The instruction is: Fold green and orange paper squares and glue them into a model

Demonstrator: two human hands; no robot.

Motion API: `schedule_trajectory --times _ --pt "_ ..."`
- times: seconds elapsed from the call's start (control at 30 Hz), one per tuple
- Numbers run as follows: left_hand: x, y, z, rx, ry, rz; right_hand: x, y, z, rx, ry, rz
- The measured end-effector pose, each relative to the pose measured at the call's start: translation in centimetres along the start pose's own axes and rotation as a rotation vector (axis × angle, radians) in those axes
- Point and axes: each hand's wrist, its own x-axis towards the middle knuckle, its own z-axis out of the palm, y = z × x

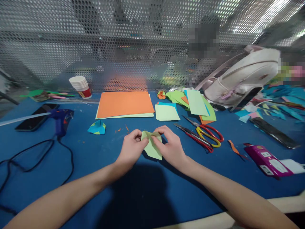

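A small light green sheet of paper [153, 150] is pinched between both hands above the blue table. My left hand [132, 147] grips its left edge with thumb and fingers closed. My right hand [172, 144] holds the upper right part, its thumb pressed on the paper's face. The top of the sheet bends between the two thumbs, and its lower corner hangs free. Just beyond the hands lies a stack of pale green paper squares [167, 112]. Two pairs of scissors, one with red handles [211, 148] and one with yellow and red handles [219, 142], rest to the right.
A blue glue gun [61, 122] with a black cord and a phone [35, 117] lie left. Orange sheets [125, 104], paper cups [81, 86] and a folded blue-green paper piece [97, 128] sit farther back. On the right are a purple power strip [268, 161] and a white backpack [247, 74].
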Motion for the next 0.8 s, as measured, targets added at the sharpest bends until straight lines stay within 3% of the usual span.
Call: schedule_trajectory --times 0.17,0.3,0.57,0.8 --pt "0.0 0.2 0.1 -0.031 -0.004 -0.017 -0.1 0.3 -0.2 -0.100 0.003 -0.178" --pt "0.0 0.4 0.2 -0.027 0.004 -0.024 0.0 0.6 -0.3 -0.142 0.024 -0.239" --pt "-0.1 0.3 0.0 0.006 -0.012 -0.028 0.3 1.2 -1.0 -0.279 -0.063 -0.479" --pt "-0.2 0.7 0.1 0.022 -0.025 -0.022 0.2 1.0 -1.2 -0.267 -0.059 -0.430"
